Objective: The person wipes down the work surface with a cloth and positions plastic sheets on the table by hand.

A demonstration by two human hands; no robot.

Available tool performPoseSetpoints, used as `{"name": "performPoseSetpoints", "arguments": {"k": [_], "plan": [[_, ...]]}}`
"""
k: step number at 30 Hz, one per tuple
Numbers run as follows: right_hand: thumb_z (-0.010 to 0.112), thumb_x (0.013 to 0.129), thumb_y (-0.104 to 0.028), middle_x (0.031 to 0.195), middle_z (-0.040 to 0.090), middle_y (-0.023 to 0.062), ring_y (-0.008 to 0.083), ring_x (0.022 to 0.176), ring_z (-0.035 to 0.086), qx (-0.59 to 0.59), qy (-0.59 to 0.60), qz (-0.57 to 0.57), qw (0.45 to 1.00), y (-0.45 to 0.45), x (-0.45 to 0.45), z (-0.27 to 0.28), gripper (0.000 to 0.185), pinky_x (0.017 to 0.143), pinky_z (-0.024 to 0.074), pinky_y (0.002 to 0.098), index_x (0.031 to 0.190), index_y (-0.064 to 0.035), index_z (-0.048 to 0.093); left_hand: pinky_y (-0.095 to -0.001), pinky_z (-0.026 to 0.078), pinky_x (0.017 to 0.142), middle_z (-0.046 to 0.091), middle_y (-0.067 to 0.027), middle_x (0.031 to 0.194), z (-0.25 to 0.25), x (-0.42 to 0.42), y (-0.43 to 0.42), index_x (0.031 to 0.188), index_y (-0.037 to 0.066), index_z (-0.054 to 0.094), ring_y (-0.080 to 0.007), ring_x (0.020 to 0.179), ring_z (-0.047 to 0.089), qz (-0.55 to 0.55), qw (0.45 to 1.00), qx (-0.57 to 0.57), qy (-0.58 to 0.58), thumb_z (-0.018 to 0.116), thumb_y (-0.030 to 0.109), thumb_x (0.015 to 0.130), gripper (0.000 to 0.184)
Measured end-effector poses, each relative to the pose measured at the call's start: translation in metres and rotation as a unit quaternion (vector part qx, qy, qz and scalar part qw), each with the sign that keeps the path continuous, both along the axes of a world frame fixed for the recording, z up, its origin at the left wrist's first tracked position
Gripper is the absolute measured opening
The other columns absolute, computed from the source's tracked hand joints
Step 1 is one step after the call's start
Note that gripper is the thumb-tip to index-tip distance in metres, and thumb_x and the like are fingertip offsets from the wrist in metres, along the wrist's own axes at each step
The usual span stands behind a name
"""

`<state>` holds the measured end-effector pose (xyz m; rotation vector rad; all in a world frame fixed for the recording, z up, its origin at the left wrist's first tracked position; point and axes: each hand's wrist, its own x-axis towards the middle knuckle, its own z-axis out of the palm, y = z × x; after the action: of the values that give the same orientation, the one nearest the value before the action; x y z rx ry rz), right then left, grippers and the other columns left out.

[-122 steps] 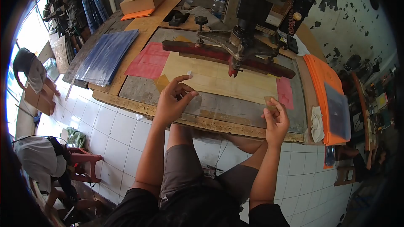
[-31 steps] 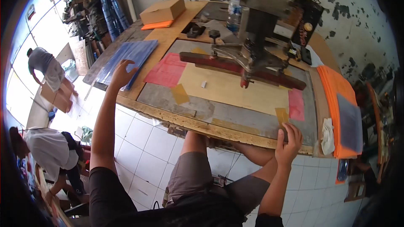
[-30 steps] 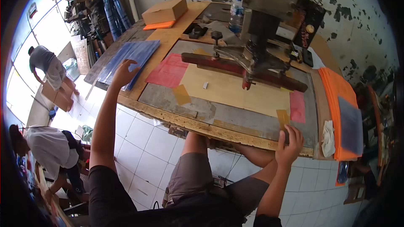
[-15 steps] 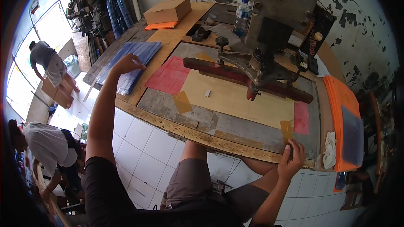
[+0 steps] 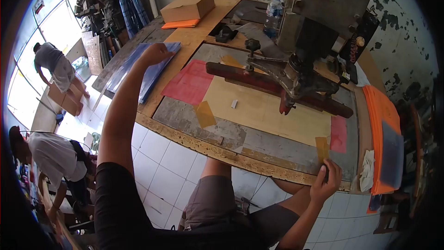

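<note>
My left hand [image 5: 156,54] is over the far right side of a stack of clear bluish plastic sheets [image 5: 134,76]. Its fingers are bent and close together by the sheets' edge; whether one is between them I cannot make out. My right hand [image 5: 327,181] rests at the front edge of the worktable, just below a strip of brown tape [image 5: 322,149]. Its fingers are loosely curled, with a gap to the thumb. Between the hands lies a pale yellow sheet [image 5: 263,113] bearing a small white piece [image 5: 234,104], with red sheets [image 5: 189,82] at its ends.
A press head with a dark red crossbar [image 5: 277,90] hangs over the yellow sheet. Orange folded material [image 5: 377,111] lies at the right, near a white cloth [image 5: 366,171]. A cardboard box [image 5: 188,8] and water bottle [image 5: 273,16] stand behind. Two people are at the left.
My left hand has moved up and right along the plastic sheets, its fingers drawing closer together. My right hand stays at the table edge. The view has shifted slightly.
</note>
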<state>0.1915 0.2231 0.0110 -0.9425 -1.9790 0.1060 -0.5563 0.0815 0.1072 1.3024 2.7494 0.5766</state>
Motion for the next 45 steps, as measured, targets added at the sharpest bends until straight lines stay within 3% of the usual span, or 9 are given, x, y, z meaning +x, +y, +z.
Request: {"name": "performPoseSetpoints", "arguments": {"k": [3,9,15,24,27,30,37,42,45], "plan": [[0.064,0.105,-0.011,0.117,0.077,0.0160,0.0353,0.109,0.071,-0.002,-0.003,0.000,1.000,-0.001,0.001,0.001,0.022,0.099,0.0545,0.0465,0.116,0.0027,0.077,-0.0448,0.052,0.106,0.073,-0.0218,0.128,-0.030,-0.021,0.020,0.106,0.005,0.077,-0.0353,0.120,0.069,-0.062,0.984,0.101,0.135,0.087,0.057,0.088,0.056],[0.063,0.103,-0.011,0.115,0.077,0.0160,0.0355,0.109,0.071,-0.009,-0.002,-0.004,1.000,0.000,0.002,-0.001,0.022,0.098,0.0550,0.0463,0.113,0.0027,0.077,-0.0436,0.046,0.117,0.068,-0.0204,0.141,-0.062,-0.011,0.020,0.103,0.006,0.074,-0.0346,0.134,0.063,0.017,0.986,0.165,0.013,0.089,0.051,0.088,0.050],[0.061,0.104,-0.012,0.113,0.077,0.0171,0.0352,0.106,0.072,-0.009,0.011,-0.012,1.000,0.001,0.002,-0.006,0.023,0.096,0.0558,0.0464,0.110,0.0037,0.077,-0.0419,0.047,0.116,0.070,-0.0181,0.144,-0.067,-0.018,0.014,0.101,0.004,0.077,-0.0310,0.136,0.065,-0.023,0.978,0.209,-0.005,0.087,0.045,0.091,0.043],[0.061,0.105,-0.015,0.110,0.077,0.0173,0.0353,0.102,0.072,0.002,0.019,-0.009,1.000,0.003,0.002,-0.008,0.025,0.092,0.0569,0.0460,0.107,0.0040,0.077,-0.0419,0.057,0.095,0.082,-0.0206,0.111,-0.069,-0.024,0.013,0.104,-0.002,0.080,-0.0294,0.106,0.078,0.094,0.958,0.267,0.041,0.067,0.033,0.096,0.038],[0.061,0.105,-0.015,0.109,0.077,0.0172,0.0354,0.101,0.072,0.003,0.019,-0.006,1.000,0.003,0.002,-0.007,0.024,0.091,0.0568,0.0456,0.107,0.0037,0.077,-0.0430,0.058,0.088,0.082,-0.0184,0.097,-0.063,-0.025,0.009,0.106,0.000,0.081,-0.0300,0.093,0.079,0.153,0.951,0.267,-0.034,0.064,0.034,0.096,0.040],[0.064,0.105,-0.016,0.110,0.076,0.0159,0.0351,0.102,0.071,-0.004,0.021,-0.007,1.000,0.003,0.002,-0.007,0.023,0.092,0.0560,0.0453,0.108,0.0024,0.077,-0.0413,0.059,0.082,0.078,-0.0151,0.080,-0.070,-0.029,0.013,0.103,0.000,0.081,-0.0278,0.082,0.078,0.164,0.945,0.282,0.040,0.063,0.034,0.095,0.038],[0.073,0.100,-0.016,0.116,0.075,0.0108,0.0344,0.111,0.067,-0.017,-0.031,0.024,0.999,-0.015,-0.020,0.035,0.017,0.103,0.0498,0.0473,0.111,-0.0045,0.078,-0.0354,0.057,0.074,0.080,-0.0099,0.087,-0.049,-0.045,-0.018,0.102,-0.001,0.080,-0.0172,0.079,0.074,0.009,0.965,0.239,-0.108,0.071,0.034,0.103,0.036],[0.076,0.100,-0.028,0.128,0.073,0.0093,0.0320,0.125,0.066,0.003,-0.082,0.373,0.924,-0.068,-0.158,0.114,0.033,0.110,0.0476,0.0486,0.126,-0.0074,0.078,-0.0341,0.058,0.074,0.083,-0.0109,0.092,-0.051,-0.027,-0.039,0.106,-0.004,0.078,-0.0172,0.077,0.074,0.047,0.957,0.259,-0.121,0.071,0.033,0.106,0.038],[0.066,0.107,-0.039,0.146,0.066,0.0169,0.0377,0.145,0.056,0.005,-0.121,0.519,0.846,-0.086,-0.275,0.113,0.053,0.122,0.0404,0.0518,0.146,-0.0031,0.066,-0.0349,0.059,0.077,0.084,-0.0122,0.094,-0.064,-0.036,-0.041,0.105,-0.006,0.078,-0.0185,0.080,0.075,0.043,0.947,0.288,-0.134,0.070,0.032,0.106,0.039]]}}
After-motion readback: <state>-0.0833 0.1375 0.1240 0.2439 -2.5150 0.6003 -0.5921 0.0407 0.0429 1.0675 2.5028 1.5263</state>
